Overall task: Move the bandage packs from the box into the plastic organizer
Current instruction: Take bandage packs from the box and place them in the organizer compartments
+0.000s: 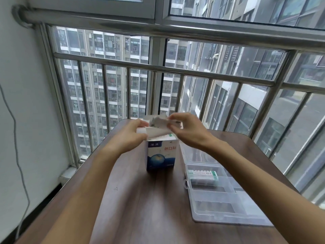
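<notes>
A blue and white bandage box stands upright on the brown table with its top flaps open. My left hand grips the box's top left flap. My right hand pinches a white bandage pack just above the box's opening. To the right lies the clear plastic organizer, lid open, with one green and white bandage pack in a far compartment.
A metal window railing runs close behind the table's far edge. A white wall with a hanging grey cable is on the left. The organizer's near compartments hold nothing visible.
</notes>
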Motion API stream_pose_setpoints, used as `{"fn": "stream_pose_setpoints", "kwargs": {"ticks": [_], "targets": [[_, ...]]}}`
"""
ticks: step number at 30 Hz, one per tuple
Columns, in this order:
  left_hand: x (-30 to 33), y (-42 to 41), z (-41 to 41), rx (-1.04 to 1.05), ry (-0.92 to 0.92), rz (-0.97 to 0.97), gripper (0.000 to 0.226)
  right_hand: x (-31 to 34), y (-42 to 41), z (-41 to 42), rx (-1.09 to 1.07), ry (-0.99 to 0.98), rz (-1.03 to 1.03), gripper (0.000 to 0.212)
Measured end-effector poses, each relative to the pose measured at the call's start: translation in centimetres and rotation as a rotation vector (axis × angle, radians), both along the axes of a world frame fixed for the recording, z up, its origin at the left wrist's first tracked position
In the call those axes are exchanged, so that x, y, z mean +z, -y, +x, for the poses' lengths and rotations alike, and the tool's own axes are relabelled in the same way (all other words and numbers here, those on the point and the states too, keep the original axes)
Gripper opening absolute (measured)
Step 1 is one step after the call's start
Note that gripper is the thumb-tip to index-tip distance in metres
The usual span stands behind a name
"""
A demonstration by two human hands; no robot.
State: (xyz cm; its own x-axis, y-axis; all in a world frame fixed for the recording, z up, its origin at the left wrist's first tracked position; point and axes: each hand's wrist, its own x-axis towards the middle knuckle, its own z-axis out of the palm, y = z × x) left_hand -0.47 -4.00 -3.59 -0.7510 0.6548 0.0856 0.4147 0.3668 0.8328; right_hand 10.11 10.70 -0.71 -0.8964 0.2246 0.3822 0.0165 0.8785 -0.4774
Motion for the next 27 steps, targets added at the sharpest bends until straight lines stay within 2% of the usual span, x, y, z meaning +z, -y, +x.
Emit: {"fn": "stream_pose_setpoints", "kwargs": {"ticks": [3, 5, 6, 7, 9, 13, 16, 20, 23, 27], "targets": [[0.2, -0.5, 0.5, 0.136, -0.211, -0.036, 0.037, 0.6, -0.5, 1.2, 0.018, 0.036, -0.248, 0.027], [0.8, -0.9, 1.5, 0.240, -0.398, 0.054, 0.030, 0.8, -1.0, 2.6, 0.054, 0.124, -0.493, 0.032], [1.3, -1.3, 2.2, 0.243, -0.409, 0.128, 0.029, 0.6, -1.4, 3.4, 0.065, 0.152, -0.596, 0.033], [1.8, -1.7, 3.0, 0.202, -0.363, 0.181, 0.029, 0.3, -1.8, 4.2, 0.068, 0.162, -0.682, 0.033], [2.3, -2.8, 4.4, 0.030, -0.144, 0.221, 0.032, -0.9, -2.7, 5.9, 0.046, 0.140, -0.836, 0.038], [1.3, -4.3, 6.2, -0.244, 0.241, 0.148, 0.038, -3.3, -3.9, 8.1, -0.026, 0.139, -1.074, 0.041], [-0.4, -5.2, 7.0, -0.298, 0.338, 0.108, 0.031, -4.3, -4.4, 8.5, -0.135, 0.165, -1.047, 0.030], [-1.8, -6.1, 7.7, -0.272, 0.351, 0.094, 0.032, -4.2, -4.7, 8.7, -0.212, 0.182, -0.895, 0.026], [-2.5, -6.6, 8.1, -0.210, 0.316, 0.131, 0.036, -4.1, -4.8, 8.9, -0.234, 0.169, -0.812, 0.025], [-3.2, -7.2, 8.7, -0.122, 0.235, 0.212, 0.027, -4.8, -5.1, 8.9, -0.303, 0.075, -0.672, 0.025]]}}
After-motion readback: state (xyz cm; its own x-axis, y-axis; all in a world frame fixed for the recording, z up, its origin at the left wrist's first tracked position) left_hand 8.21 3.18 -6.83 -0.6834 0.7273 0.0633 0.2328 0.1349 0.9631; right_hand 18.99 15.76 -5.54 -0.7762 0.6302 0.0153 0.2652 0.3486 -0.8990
